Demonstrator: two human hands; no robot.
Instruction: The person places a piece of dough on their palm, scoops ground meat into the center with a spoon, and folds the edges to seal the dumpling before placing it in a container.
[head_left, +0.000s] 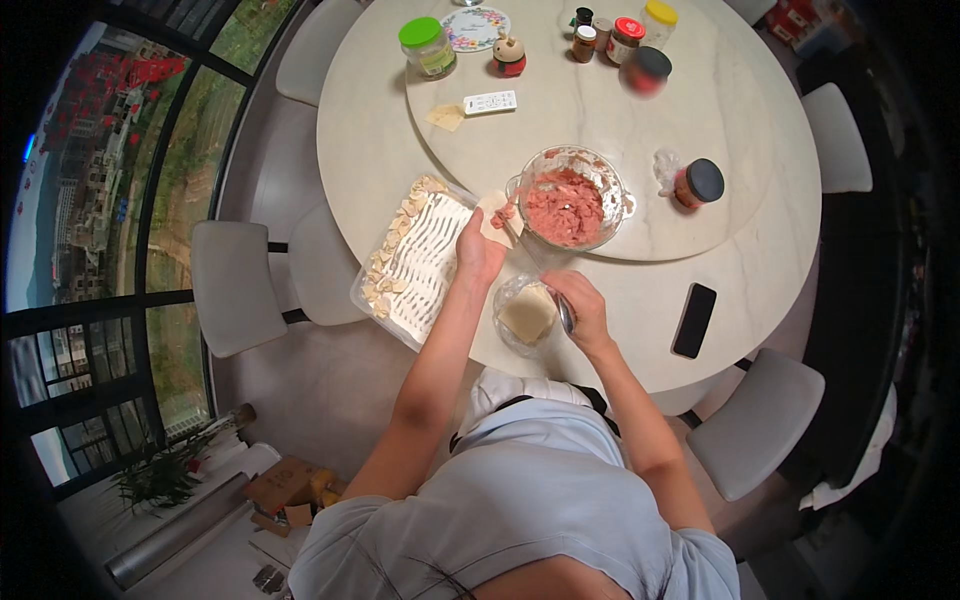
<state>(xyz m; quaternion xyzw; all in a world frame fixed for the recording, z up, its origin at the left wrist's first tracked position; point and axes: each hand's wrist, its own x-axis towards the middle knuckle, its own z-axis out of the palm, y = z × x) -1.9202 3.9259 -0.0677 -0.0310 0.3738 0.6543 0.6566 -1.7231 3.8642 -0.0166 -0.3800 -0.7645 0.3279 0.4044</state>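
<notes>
My left hand (480, 249) holds a dumpling wrapper (496, 204) with some pink minced meat on it, close to the left rim of the glass bowl (627, 201). More minced meat (566, 208) lies in that bowl. In my right hand (579, 306) is a metal utensil (565, 315), whose thin shaft points towards the wrapper. A stack of wrappers (528, 313) rests on clear plastic film just left of my right hand. Left of my left hand, a shallow tray (420, 259) carries folded dumplings (397, 229) along its far left side and part of its middle.
On the round table (600, 289) lies a black phone (694, 320) at right. A dark-lidded jar (699, 184) stands beside crumpled plastic (666, 169). Farther back are a white remote (490, 102), a green-lidded jar (428, 49) and several small jars. Grey chairs (757, 424) surround the table.
</notes>
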